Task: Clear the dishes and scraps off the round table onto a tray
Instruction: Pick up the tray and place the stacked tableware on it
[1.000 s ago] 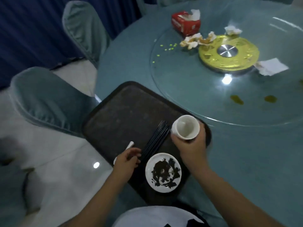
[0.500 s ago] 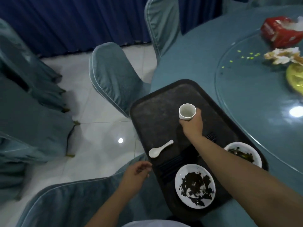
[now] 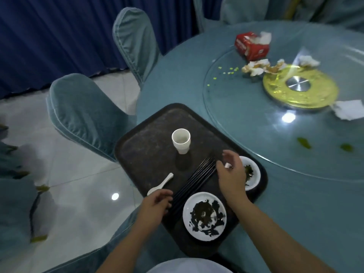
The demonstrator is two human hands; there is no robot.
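While our left hand (image 3: 157, 201) and right hand (image 3: 230, 174) hover open and empty over the tray (image 3: 149, 123), the light, brittle cup (image 3: 181, 140) stands upright at its 12 o'clock, best gripped round its wall.

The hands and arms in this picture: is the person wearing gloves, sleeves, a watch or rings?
No gloves. The left hand and right hand are bare, and both forearms are uncovered as far as the picture shows, so no sleeves reach them. No watch, bracelet or ring is visible. A pale garment shows at the bottom edge.
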